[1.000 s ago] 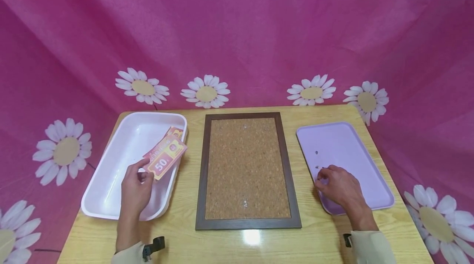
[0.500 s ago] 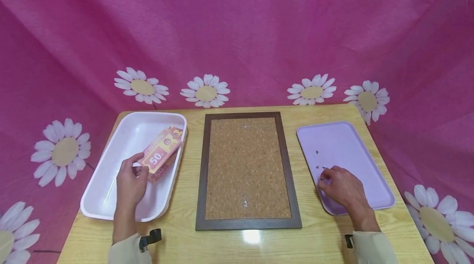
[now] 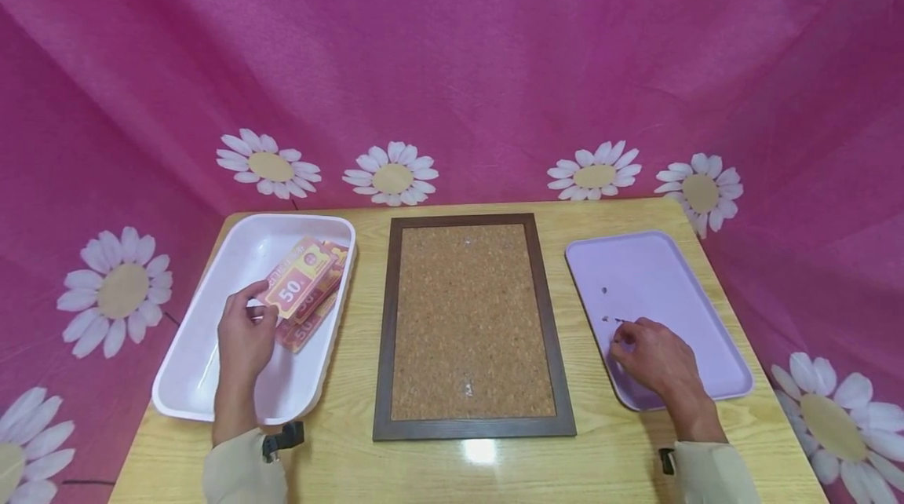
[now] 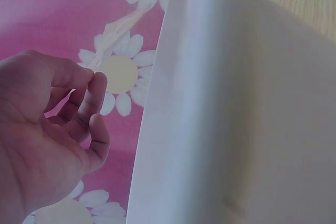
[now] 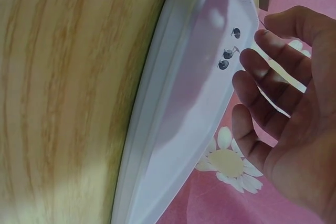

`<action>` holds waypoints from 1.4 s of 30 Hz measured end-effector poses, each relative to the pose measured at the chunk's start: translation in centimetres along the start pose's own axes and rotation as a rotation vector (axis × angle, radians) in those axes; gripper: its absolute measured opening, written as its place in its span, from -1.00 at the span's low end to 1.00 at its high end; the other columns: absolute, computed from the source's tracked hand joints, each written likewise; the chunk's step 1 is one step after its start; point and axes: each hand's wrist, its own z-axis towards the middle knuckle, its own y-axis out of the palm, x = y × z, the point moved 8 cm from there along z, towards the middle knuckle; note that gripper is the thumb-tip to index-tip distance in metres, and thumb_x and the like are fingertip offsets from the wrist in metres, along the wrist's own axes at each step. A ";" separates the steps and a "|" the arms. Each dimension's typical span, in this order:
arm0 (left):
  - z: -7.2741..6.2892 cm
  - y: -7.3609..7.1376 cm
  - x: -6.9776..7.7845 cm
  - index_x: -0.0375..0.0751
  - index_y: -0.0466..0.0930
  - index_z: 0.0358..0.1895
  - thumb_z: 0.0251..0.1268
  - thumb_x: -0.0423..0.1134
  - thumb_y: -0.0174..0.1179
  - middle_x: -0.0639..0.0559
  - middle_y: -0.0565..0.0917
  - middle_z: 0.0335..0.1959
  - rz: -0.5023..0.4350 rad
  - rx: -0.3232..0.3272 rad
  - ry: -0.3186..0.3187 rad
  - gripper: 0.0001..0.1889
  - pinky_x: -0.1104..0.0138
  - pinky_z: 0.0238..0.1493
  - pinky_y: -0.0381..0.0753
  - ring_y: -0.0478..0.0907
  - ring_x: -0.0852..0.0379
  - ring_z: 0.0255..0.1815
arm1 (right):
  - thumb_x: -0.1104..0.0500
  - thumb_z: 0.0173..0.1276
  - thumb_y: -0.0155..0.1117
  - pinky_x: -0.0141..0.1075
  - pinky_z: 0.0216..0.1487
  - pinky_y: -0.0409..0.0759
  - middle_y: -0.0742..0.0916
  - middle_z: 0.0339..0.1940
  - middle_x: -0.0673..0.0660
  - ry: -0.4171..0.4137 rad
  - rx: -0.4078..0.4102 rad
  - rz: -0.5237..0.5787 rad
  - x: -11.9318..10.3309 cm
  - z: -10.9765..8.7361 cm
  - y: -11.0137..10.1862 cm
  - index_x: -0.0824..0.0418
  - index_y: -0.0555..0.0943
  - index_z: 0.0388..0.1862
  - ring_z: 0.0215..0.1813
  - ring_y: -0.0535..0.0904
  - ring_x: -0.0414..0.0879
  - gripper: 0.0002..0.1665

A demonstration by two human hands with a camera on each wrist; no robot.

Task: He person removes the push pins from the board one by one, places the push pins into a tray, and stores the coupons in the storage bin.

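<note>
My left hand (image 3: 243, 339) pinches the near-left corner of a red and yellow coupon marked 50 (image 3: 291, 288) between thumb and index finger. Edge-on in the left wrist view, that coupon (image 4: 118, 32) tilts up from the fingertips. Beneath it in the head view, more coupons (image 3: 304, 331) lie in the white tub (image 3: 169, 394). Over the purple tray (image 3: 678, 284) is my right hand (image 3: 657, 359), its thumb and index tips close together and the other fingers curled. I cannot tell whether they pinch a pin. Several thumbtacks (image 5: 223, 65) lie on the tray near those fingertips.
Between the tub and the tray lies a cork board (image 3: 473, 323) with a dark brown frame (image 3: 384, 347), on the wooden table (image 3: 353, 457). A pink curtain with daisies (image 3: 452, 72) hangs behind and at both sides.
My left hand has drawn the coupon left and slightly away from me, uncovering more of the coupons beneath. My right hand has shifted slightly right.
</note>
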 end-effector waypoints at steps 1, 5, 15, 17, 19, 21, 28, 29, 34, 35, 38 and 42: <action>0.1 0.0 0.0 -0.24 0.48 0.23 0.23 -0.41 0.10 -0.17 0.51 0.04 0.005 0.004 0.003 -0.55 0.76 -0.32 0.32 0.50 0.32 -0.26 | 0.07 0.09 0.28 -0.09 -0.38 0.52 0.70 -0.37 0.02 0.002 -0.003 0.002 0.0 0.0 0.0 0.06 0.68 -0.41 -0.33 0.62 -0.01 -0.88; 0.6 -0.1 0.0 -0.24 0.48 0.22 0.22 -0.41 0.10 -0.18 0.52 0.05 0.006 0.016 0.016 -0.55 0.76 -0.31 0.32 0.55 0.19 -0.23 | 0.07 0.09 0.27 -0.10 -0.37 0.52 0.70 -0.38 0.00 0.010 -0.011 0.007 0.0 0.0 0.2 0.04 0.67 -0.42 -0.33 0.61 -0.02 -0.89; 1.1 -0.3 0.1 -0.19 0.45 0.27 0.27 -0.38 0.08 -0.16 0.50 0.11 0.034 -0.007 -0.025 -0.54 0.62 -0.27 0.34 0.50 0.21 -0.18 | 0.06 0.09 0.27 -0.13 -0.40 0.49 0.68 -0.40 -0.03 0.027 -0.036 0.004 0.2 -0.1 0.4 0.01 0.67 -0.42 -0.35 0.58 -0.06 -0.91; 1.2 -0.3 0.4 -0.19 0.43 0.28 0.28 -0.37 0.07 -0.17 0.49 0.11 0.032 -0.014 -0.028 -0.54 0.58 -0.25 0.35 0.51 0.14 -0.14 | 0.06 0.10 0.27 -0.12 -0.39 0.49 0.67 -0.39 -0.03 0.032 -0.043 0.003 0.2 -0.1 0.4 0.01 0.67 -0.41 -0.35 0.58 -0.07 -0.91; 1.3 -0.3 0.7 -0.19 0.42 0.29 0.30 -0.36 0.07 -0.18 0.48 0.13 0.039 -0.024 -0.031 -0.53 0.55 -0.24 0.36 0.52 0.07 -0.10 | 0.05 0.11 0.28 -0.12 -0.38 0.49 0.68 -0.39 -0.03 0.037 -0.048 0.005 0.2 -0.1 0.4 0.01 0.67 -0.41 -0.34 0.57 -0.06 -0.90; 1.3 -0.4 0.9 -0.19 0.42 0.30 0.29 -0.36 0.07 -0.19 0.48 0.12 0.046 -0.021 -0.030 -0.53 0.54 -0.25 0.36 0.52 0.06 -0.11 | 0.05 0.12 0.28 -0.12 -0.38 0.49 0.68 -0.39 -0.03 0.038 -0.056 0.007 0.2 0.0 0.4 0.01 0.67 -0.41 -0.34 0.57 -0.07 -0.91; 1.5 -0.9 1.7 -0.20 0.42 0.29 0.27 -0.39 0.08 -0.19 0.49 0.10 0.045 -0.006 -0.013 -0.52 0.62 -0.30 0.33 0.52 0.08 -0.12 | 0.05 0.13 0.26 -0.11 -0.39 0.49 0.68 -0.39 -0.02 0.050 -0.071 0.012 0.5 -0.1 0.8 0.00 0.66 -0.42 -0.34 0.58 -0.06 -0.91; 1.6 -0.9 1.7 -0.19 0.42 0.30 0.27 -0.39 0.08 -0.19 0.48 0.10 0.044 -0.008 -0.016 -0.52 0.63 -0.30 0.33 0.51 0.09 -0.12 | 0.05 0.13 0.26 -0.10 -0.39 0.50 0.68 -0.39 -0.02 0.053 -0.071 0.013 0.5 -0.1 0.9 0.00 0.66 -0.42 -0.33 0.58 -0.05 -0.91; 2.0 -0.8 1.4 -0.17 0.42 0.30 0.27 -0.39 0.08 -0.16 0.48 0.12 0.036 -0.018 -0.036 -0.51 0.65 -0.30 0.35 0.52 0.17 -0.16 | 0.04 0.12 0.26 -0.08 -0.38 0.51 0.70 -0.39 -0.01 0.062 -0.071 0.020 0.7 -0.3 1.1 0.00 0.67 -0.42 -0.32 0.61 -0.02 -0.90; 2.1 -0.7 1.3 -0.16 0.42 0.30 0.27 -0.39 0.08 -0.15 0.48 0.12 0.036 -0.018 -0.039 -0.51 0.65 -0.29 0.36 0.51 0.19 -0.17 | 0.04 0.12 0.26 -0.08 -0.38 0.51 0.70 -0.39 -0.01 0.063 -0.069 0.020 0.7 -0.3 1.1 0.00 0.67 -0.42 -0.32 0.61 -0.01 -0.90; 2.3 -0.6 1.0 -0.15 0.43 0.30 0.27 -0.39 0.08 -0.14 0.49 0.12 0.046 -0.016 -0.041 -0.51 0.64 -0.28 0.36 0.51 0.22 -0.20 | 0.04 0.12 0.27 -0.06 -0.37 0.52 0.70 -0.38 0.00 0.065 -0.070 0.020 0.8 -0.4 1.2 0.00 0.67 -0.41 -0.30 0.62 0.01 -0.90; 2.8 -0.4 0.9 -0.18 0.42 0.30 0.26 -0.38 0.08 -0.18 0.48 0.13 0.043 -0.021 -0.037 -0.51 0.55 -0.22 0.38 0.53 0.13 -0.13 | 0.04 0.12 0.28 -0.05 -0.36 0.52 0.71 -0.38 0.02 0.066 -0.069 0.021 1.0 -0.6 1.5 0.01 0.67 -0.41 -0.30 0.63 0.03 -0.89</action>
